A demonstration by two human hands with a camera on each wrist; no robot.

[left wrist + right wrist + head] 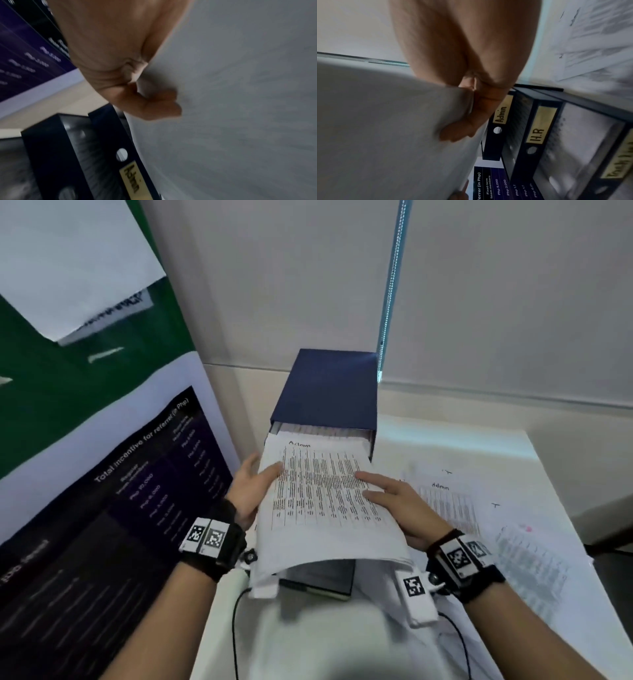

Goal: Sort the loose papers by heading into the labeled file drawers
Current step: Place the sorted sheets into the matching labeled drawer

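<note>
A stack of printed papers (pixel 322 498) headed "Admin" bows over the pulled-out top drawer (pixel 322 578) of a dark blue file drawer unit (pixel 325 385). My left hand (pixel 251 487) grips the stack's left edge, thumb underneath (pixel 154 105). My right hand (pixel 394 501) holds the right edge, fingers flat on top and thumb below (pixel 462 129). The papers' grey underside (pixel 240 108) fills the left wrist view. Drawer fronts carry yellow labels: "Admin" (pixel 502 115), "H.R" (pixel 537 134) and a third, blurred label (pixel 618 166).
More loose papers (pixel 452 505) lie spread on the white table (pixel 479 446) to the right, one headed "Admin". A dark poster (pixel 120 508) stands close on the left. A blind cord (pixel 390 302) hangs behind the unit against the wall.
</note>
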